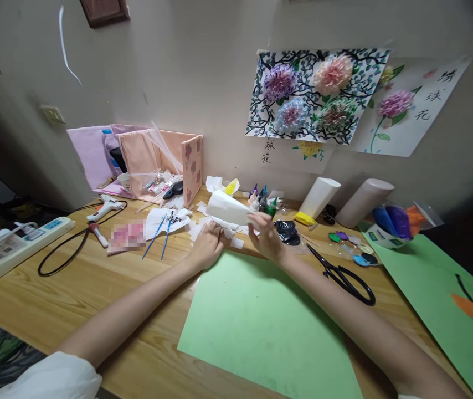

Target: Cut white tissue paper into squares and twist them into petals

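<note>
In the head view, my right hand [265,237] grips the lower right edge of a curved white paper sheet [229,209] between thumb and fingers. The sheet is tilted above the tabletop. My left hand [208,247] rests on the wood just left of it, fingers curled in among white paper scraps [236,243]; whatever they hold is hidden. A large light green sheet [261,321] lies flat in front of both hands, under my right forearm. Black-handled scissors [342,275] lie right of that forearm.
Small paint bottles [272,206] stand behind my right hand, near a white paper roll [322,197]. Blue-handled brushes [165,238], a glue gun [106,207] and a power strip [20,249] lie left. Another green sheet [431,299] covers the right side. Flower pictures [317,97] hang behind.
</note>
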